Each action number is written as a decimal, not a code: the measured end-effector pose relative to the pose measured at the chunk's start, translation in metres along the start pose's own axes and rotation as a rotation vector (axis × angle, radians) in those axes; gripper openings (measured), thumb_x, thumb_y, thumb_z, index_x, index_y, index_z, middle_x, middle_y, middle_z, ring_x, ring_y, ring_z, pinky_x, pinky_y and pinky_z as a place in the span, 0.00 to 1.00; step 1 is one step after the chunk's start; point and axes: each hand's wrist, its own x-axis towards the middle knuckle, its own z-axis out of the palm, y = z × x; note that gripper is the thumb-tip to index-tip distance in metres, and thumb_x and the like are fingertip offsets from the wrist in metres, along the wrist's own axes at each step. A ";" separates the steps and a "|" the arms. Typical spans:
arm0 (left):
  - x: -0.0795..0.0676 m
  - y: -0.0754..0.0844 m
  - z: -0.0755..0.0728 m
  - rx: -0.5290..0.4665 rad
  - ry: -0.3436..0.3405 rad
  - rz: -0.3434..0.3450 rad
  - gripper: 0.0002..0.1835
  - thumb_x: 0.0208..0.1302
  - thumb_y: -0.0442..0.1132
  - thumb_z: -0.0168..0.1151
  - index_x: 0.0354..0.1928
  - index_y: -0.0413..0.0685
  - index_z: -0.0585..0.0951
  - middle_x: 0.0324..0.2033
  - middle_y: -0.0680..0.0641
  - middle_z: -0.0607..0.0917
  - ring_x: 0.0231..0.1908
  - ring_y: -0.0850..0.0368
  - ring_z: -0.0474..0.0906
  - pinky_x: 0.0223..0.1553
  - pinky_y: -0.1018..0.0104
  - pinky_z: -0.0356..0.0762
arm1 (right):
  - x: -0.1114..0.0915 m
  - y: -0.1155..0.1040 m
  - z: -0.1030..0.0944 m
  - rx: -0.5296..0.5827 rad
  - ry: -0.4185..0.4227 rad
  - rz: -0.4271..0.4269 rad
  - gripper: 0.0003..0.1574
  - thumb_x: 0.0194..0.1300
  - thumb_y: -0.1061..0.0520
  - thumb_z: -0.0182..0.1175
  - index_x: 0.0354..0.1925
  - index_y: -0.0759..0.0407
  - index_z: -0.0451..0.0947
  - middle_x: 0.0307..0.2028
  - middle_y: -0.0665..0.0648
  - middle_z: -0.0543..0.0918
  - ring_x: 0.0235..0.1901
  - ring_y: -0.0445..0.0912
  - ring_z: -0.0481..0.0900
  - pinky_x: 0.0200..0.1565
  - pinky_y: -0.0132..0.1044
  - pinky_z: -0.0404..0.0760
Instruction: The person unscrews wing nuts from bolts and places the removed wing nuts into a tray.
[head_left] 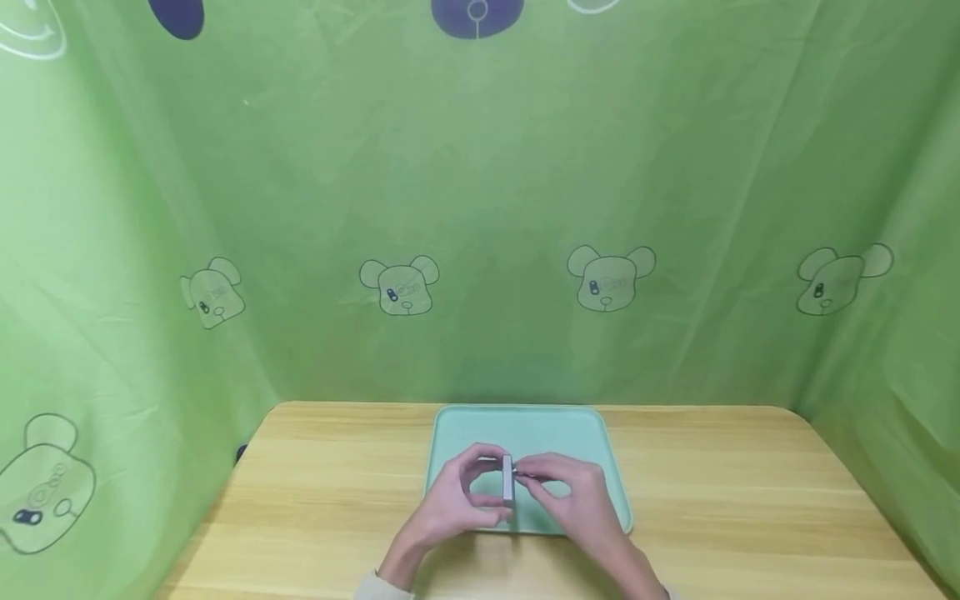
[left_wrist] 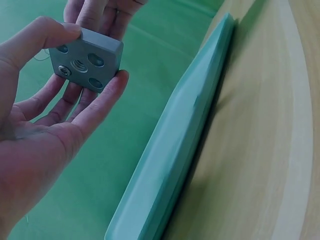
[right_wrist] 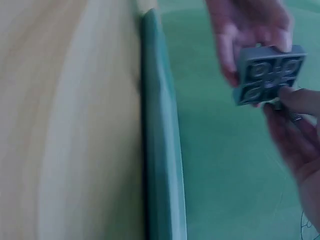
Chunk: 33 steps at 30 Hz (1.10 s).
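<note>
Over the tray, my left hand (head_left: 448, 502) holds a small grey square block (head_left: 507, 481) upright by its edges, thumb on one side and fingers on the other. In the left wrist view, the block's (left_wrist: 81, 53) face has round recesses near the corners and a threaded-looking hole in the centre; one recess has a small metal fitting (left_wrist: 64, 70) inside. My right hand (head_left: 583, 493) pinches a small, thin metal piece (right_wrist: 296, 118) between thumb and fingertips, right at the block's other face. Fingers mostly hide that piece, so I cannot tell its kind.
A mint-green tray (head_left: 525, 419) with a raised rim lies under both hands on a light wooden table (head_left: 720, 492). Green curtains (head_left: 480, 167) printed with bear heads stand close behind the table and along both sides.
</note>
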 end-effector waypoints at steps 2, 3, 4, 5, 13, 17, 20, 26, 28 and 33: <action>-0.001 0.001 -0.001 -0.007 -0.001 0.002 0.36 0.47 0.21 0.71 0.63 0.36 0.73 0.62 0.36 0.74 0.65 0.42 0.73 0.55 0.47 0.86 | 0.000 0.004 0.003 -0.052 0.041 -0.170 0.14 0.54 0.70 0.74 0.40 0.59 0.90 0.39 0.56 0.91 0.38 0.50 0.90 0.49 0.28 0.87; -0.001 0.002 -0.002 -0.010 -0.001 0.002 0.37 0.47 0.21 0.70 0.63 0.35 0.72 0.62 0.37 0.74 0.65 0.42 0.73 0.56 0.47 0.86 | 0.001 0.005 0.004 -0.066 0.061 -0.234 0.12 0.55 0.69 0.73 0.40 0.60 0.90 0.39 0.58 0.91 0.38 0.52 0.90 0.50 0.28 0.86; -0.001 0.003 -0.002 -0.013 -0.003 0.003 0.37 0.48 0.21 0.70 0.64 0.34 0.72 0.62 0.37 0.74 0.65 0.42 0.73 0.56 0.47 0.86 | 0.001 0.006 0.005 -0.071 0.077 -0.275 0.10 0.57 0.67 0.72 0.40 0.61 0.90 0.40 0.59 0.90 0.37 0.53 0.90 0.50 0.30 0.87; -0.001 0.003 -0.003 -0.016 -0.003 0.003 0.36 0.48 0.21 0.70 0.63 0.35 0.72 0.62 0.37 0.74 0.65 0.42 0.73 0.56 0.46 0.86 | 0.001 0.007 0.006 -0.074 0.094 -0.311 0.08 0.60 0.66 0.71 0.40 0.62 0.89 0.40 0.60 0.90 0.37 0.53 0.90 0.50 0.31 0.87; -0.001 0.005 -0.005 -0.029 -0.006 -0.004 0.36 0.47 0.20 0.69 0.63 0.38 0.73 0.62 0.38 0.74 0.65 0.43 0.73 0.55 0.44 0.86 | 0.000 0.008 0.012 -0.118 0.137 -0.412 0.11 0.73 0.58 0.63 0.41 0.65 0.89 0.42 0.63 0.89 0.38 0.55 0.90 0.50 0.32 0.87; -0.001 0.005 -0.005 -0.028 -0.003 0.000 0.37 0.47 0.20 0.69 0.63 0.38 0.73 0.62 0.37 0.73 0.65 0.42 0.72 0.55 0.44 0.86 | 0.000 0.005 0.008 -0.065 0.049 -0.284 0.15 0.60 0.65 0.72 0.47 0.63 0.87 0.47 0.60 0.89 0.44 0.53 0.89 0.53 0.34 0.87; -0.001 0.005 -0.006 -0.027 0.006 0.002 0.37 0.46 0.19 0.69 0.63 0.36 0.72 0.62 0.35 0.72 0.66 0.41 0.71 0.55 0.45 0.86 | -0.001 0.002 0.001 0.134 -0.061 0.026 0.26 0.55 0.67 0.75 0.54 0.62 0.84 0.53 0.61 0.86 0.51 0.51 0.86 0.54 0.38 0.87; -0.001 0.002 -0.005 -0.002 0.012 -0.002 0.39 0.45 0.19 0.70 0.64 0.34 0.71 0.62 0.37 0.72 0.66 0.40 0.71 0.56 0.47 0.85 | 0.001 -0.003 -0.009 0.558 -0.043 0.712 0.27 0.65 0.58 0.71 0.59 0.67 0.80 0.56 0.66 0.83 0.51 0.55 0.87 0.51 0.47 0.89; -0.002 0.001 -0.004 0.003 0.008 -0.001 0.39 0.45 0.18 0.70 0.64 0.37 0.72 0.62 0.36 0.72 0.66 0.39 0.71 0.57 0.48 0.85 | 0.001 -0.004 -0.010 0.604 -0.049 0.826 0.29 0.65 0.56 0.71 0.59 0.70 0.78 0.55 0.67 0.84 0.50 0.56 0.87 0.50 0.49 0.90; -0.001 0.000 0.000 0.017 -0.012 0.013 0.39 0.45 0.15 0.68 0.63 0.38 0.72 0.63 0.29 0.70 0.67 0.37 0.69 0.59 0.49 0.84 | 0.002 -0.005 -0.011 0.631 -0.105 0.922 0.33 0.66 0.54 0.70 0.60 0.76 0.75 0.51 0.69 0.85 0.47 0.58 0.87 0.51 0.48 0.90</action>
